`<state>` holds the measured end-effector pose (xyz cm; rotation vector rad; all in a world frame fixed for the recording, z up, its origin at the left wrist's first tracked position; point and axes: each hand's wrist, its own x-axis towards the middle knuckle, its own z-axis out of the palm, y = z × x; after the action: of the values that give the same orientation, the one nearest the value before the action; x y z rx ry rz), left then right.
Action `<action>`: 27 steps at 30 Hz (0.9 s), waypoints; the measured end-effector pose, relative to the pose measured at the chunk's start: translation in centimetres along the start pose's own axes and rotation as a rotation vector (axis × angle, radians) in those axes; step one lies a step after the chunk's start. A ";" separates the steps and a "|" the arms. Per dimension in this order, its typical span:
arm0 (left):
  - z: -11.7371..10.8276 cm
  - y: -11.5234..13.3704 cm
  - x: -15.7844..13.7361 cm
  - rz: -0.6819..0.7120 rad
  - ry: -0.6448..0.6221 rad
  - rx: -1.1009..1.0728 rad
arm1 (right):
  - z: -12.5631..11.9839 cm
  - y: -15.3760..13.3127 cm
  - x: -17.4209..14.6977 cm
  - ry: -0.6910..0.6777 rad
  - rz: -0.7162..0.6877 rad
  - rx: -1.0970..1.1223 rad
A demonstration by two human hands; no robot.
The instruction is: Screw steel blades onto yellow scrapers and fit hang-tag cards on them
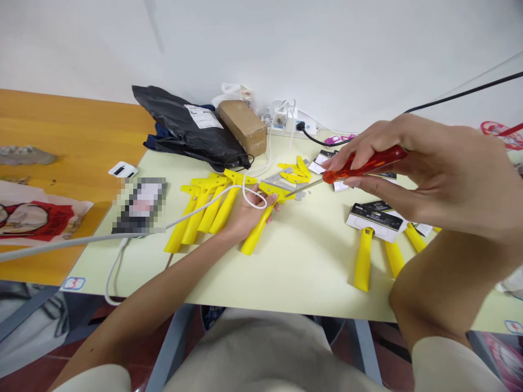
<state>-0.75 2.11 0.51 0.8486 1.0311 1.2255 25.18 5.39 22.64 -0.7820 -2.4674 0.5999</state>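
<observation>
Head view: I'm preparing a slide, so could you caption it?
Right hand holds a screwdriver to a yellow scraper gripped by the left hand.

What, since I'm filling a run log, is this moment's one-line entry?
left hand: holds yellow tool | right hand: holds red screwdriver, tip at tool's head | tool's left: yellow handles | tool's right: cards

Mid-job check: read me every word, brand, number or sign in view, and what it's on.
Nothing reads clearly enough to quote.
White label on the black bag: too small.
Black-and-white card at a yellow handle: too small.
Left table-corner sticker: red mark, perhaps a digit; uncertain.
Right table-edge sticker: blurred.
Pixelated device: unreadable.
Red screwdriver, held yellow scraper: no legible text.
</observation>
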 end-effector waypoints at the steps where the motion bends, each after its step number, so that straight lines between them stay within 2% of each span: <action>1: 0.0 0.0 0.0 0.001 0.004 0.003 | 0.0 0.0 0.0 0.017 -0.005 0.002; 6: 0.1 0.1 -0.1 0.003 0.026 0.005 | 0.1 -0.4 0.1 0.057 0.005 0.003; 11: 0.3 0.4 -0.3 -0.006 0.029 0.034 | 0.0 -0.6 0.1 0.081 0.072 0.008; 15: 0.4 0.5 -0.3 -0.008 0.023 0.049 | 0.3 -0.5 0.1 0.106 0.055 -0.006; 21: 0.5 0.6 -0.4 -0.005 0.038 0.049 | 1.0 -0.7 0.8 0.141 -0.031 -0.153; 27: 0.2 0.3 -0.2 0.016 0.026 0.042 | 1.7 -0.5 1.4 0.177 -0.007 -0.278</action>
<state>-0.61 1.95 0.86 0.8766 1.0758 1.2353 23.03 5.40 21.99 -0.8899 -2.4152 0.1755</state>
